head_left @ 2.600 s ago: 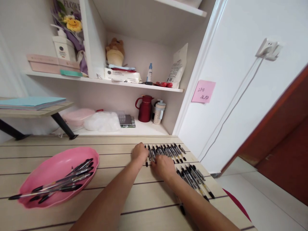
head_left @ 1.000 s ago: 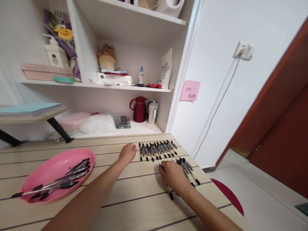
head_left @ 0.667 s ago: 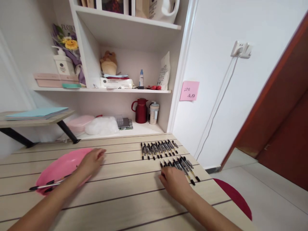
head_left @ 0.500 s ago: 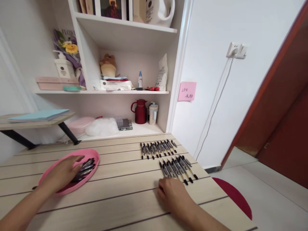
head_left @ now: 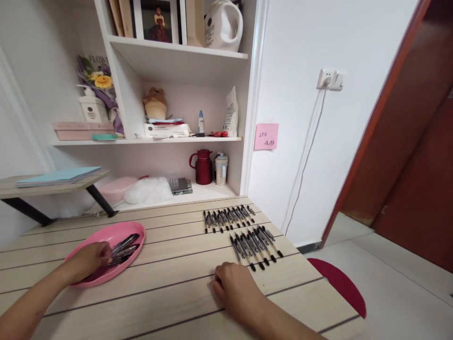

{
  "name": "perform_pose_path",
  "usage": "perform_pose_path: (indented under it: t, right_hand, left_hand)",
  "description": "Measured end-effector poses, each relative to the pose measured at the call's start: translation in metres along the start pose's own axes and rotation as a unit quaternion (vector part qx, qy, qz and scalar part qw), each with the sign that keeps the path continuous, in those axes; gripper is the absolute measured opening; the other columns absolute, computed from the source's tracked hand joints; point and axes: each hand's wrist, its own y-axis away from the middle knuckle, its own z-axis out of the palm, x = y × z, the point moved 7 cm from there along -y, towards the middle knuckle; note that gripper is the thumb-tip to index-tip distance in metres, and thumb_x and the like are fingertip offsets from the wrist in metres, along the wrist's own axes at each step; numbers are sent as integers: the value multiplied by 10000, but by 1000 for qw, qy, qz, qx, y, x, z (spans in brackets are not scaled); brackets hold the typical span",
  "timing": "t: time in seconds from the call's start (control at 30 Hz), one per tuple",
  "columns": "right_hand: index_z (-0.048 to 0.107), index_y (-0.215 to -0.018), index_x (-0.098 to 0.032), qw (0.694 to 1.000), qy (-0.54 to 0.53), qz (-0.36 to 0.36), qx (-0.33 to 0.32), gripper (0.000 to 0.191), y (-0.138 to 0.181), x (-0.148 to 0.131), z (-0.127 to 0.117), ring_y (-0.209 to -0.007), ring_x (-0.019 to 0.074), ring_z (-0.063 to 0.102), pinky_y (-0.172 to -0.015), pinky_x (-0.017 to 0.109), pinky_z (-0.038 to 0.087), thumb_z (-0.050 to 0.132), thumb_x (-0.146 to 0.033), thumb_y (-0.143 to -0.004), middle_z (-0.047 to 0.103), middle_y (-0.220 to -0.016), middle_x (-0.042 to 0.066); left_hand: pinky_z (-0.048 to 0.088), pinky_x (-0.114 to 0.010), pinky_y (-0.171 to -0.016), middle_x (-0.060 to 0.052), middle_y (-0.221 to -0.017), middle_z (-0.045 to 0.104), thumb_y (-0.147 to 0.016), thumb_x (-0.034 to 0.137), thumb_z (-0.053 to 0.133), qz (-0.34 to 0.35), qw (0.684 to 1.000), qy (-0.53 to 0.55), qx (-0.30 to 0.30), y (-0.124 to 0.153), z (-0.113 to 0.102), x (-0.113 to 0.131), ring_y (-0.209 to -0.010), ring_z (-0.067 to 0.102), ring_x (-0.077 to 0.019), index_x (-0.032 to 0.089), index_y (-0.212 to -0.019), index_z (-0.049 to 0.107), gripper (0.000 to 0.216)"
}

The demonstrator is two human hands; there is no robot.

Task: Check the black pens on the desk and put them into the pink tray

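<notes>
In the head view, my left hand [head_left: 88, 259] reaches into a pink tray [head_left: 139, 227] at the left of the table. Its fingers are curled together against the ends of several dark pens [head_left: 122, 249] lying there. At least one pen appears pinched, though the fingertips are partly hidden. My right hand [head_left: 235, 285] rests on the tabletop as a loose fist, with no object showing in it. Just beyond it lies a near row of black-capped clear pens [head_left: 255, 245]. A second, farther row of pens [head_left: 228, 218] sits behind that one.
White shelves [head_left: 177, 140] rise behind the wooden table [head_left: 170, 264]. On the lowest shelf stand a red jug [head_left: 204, 167] and a pale cup [head_left: 221, 169]. A small raised stand [head_left: 95, 177] bears blue paper at the left. A red stool [head_left: 339, 283] is by the table's right edge.
My left hand has curled its fingers closer together over the pens in the tray. My right hand has shifted a little left, away from the near pen row. The view has tilted slightly.
</notes>
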Motion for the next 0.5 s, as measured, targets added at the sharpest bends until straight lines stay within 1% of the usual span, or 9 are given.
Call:
perform_pose_path:
  t: [0.07,0.13,0.17,0.23,0.27,0.33,0.4,0.47,0.5]
  right_hand:
    - [638,-768,-144,1000,-3,-3,2,262,-4,0,-2,-741,209,592,-612,263,356,412,-277,-767,650,-800,120]
    - [634,-742,-148,1000,-18,0,7,245,-11,1,-4,-744,198,584,-614,256,350,424,-273,-760,653,-796,113]
    - [630,-718,-151,999,-36,5,13,234,-16,2,-6,-737,188,579,-613,251,347,431,-268,-756,654,-784,103]
    - [613,-676,-157,993,-111,11,31,221,-27,4,-7,-696,161,562,-602,237,341,441,-272,-755,646,-731,70]
    - [603,-669,-158,984,-175,11,41,224,-33,4,-7,-666,147,549,-590,229,341,445,-290,-759,634,-696,52]
    - [587,-728,-155,937,-346,-8,54,257,-43,2,-6,-635,129,525,-571,217,350,438,-359,-775,604,-663,26]
    - [560,-854,-151,853,-516,-35,72,330,-49,0,-5,-659,128,519,-576,215,369,412,-438,-787,587,-700,23]
    - [528,-933,-152,776,-622,-48,97,373,-51,4,-4,-696,129,515,-601,220,382,406,-473,-787,576,-750,29]
    - [523,-939,-155,752,-649,-46,111,373,-51,8,-3,-694,126,508,-607,222,382,423,-477,-779,570,-753,27]
  left_hand:
    - [315,-252,-539,17,-478,520,-602,276,482,29,999,-34,-14,-1,-6,7,-533,491,-197,218,-478,448,141]
    - [323,-244,-554,31,-503,534,-650,314,466,22,999,-36,13,3,-17,21,-544,495,-181,218,-552,469,137]
    - [331,-243,-565,41,-500,529,-658,323,469,-1,999,-16,45,8,-22,31,-547,497,-171,217,-585,470,129]
    - [362,-247,-573,38,-572,562,-661,369,501,-11,991,120,59,22,-16,62,-565,519,-155,210,-668,486,159]
    - [384,-247,-581,27,-624,579,-647,381,537,-1,972,234,16,30,-2,84,-590,543,-149,204,-734,494,202]
    - [408,-251,-545,31,-612,557,-591,361,615,-36,899,427,-94,50,39,125,-555,554,-140,195,-846,483,331]
    - [385,-216,-476,44,-590,533,-583,342,648,-59,820,542,-176,70,80,164,-494,527,-106,195,-874,478,367]
    - [345,-181,-423,66,-549,495,-576,300,663,-81,766,603,-211,86,114,190,-445,489,-77,196,-840,476,340]
    - [326,-166,-407,75,-535,477,-571,271,665,-89,748,623,-212,91,127,196,-429,466,-62,195,-808,472,315]
